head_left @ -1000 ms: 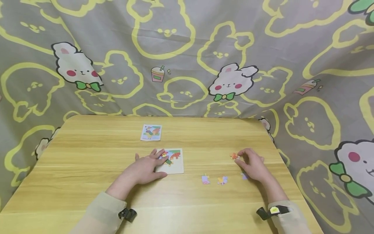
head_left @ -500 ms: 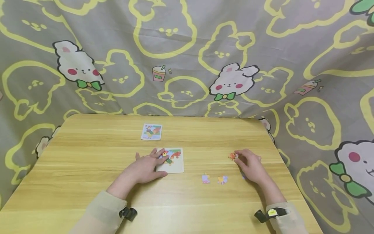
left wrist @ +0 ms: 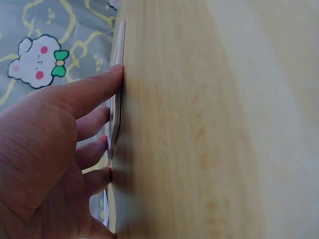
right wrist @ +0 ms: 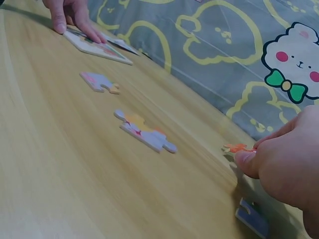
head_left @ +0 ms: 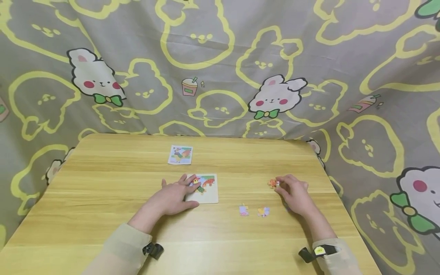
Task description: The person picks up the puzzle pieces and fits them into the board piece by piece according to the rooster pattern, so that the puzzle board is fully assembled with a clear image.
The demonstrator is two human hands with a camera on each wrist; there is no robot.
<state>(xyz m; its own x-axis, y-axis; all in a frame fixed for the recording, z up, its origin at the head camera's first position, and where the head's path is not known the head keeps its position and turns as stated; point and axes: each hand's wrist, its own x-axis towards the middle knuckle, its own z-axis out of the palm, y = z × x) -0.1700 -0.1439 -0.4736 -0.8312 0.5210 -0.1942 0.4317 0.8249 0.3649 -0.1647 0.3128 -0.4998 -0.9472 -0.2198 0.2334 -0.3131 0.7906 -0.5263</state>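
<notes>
My left hand (head_left: 174,197) rests with spread, fairly straight fingers on a square jigsaw board (head_left: 209,198). Its upper part holds fitted pieces with a bird picture; the lower part is bare and pale. Off to the right, my right hand (head_left: 295,194) pinches an orange puzzle piece (head_left: 272,183) between thumb and fingers, low over the table. In the right wrist view, thumb and fingertips cover one end of that piece (right wrist: 236,148). The left wrist view shows the left thumb along the board's edge (left wrist: 117,112).
Behind the board lies a small picture card (head_left: 180,155) with a similar bird. Two loose puzzle pieces, one lilac (head_left: 243,210) and one yellow and lilac (head_left: 263,211), lie between the hands. A bluish piece (right wrist: 251,219) sits beneath the right hand. A patterned curtain (head_left: 213,76) borders the table.
The right hand has shifted slightly left with the orange piece, whose face now shows more. My left hand stays on the board. The whole view has drifted a little.
</notes>
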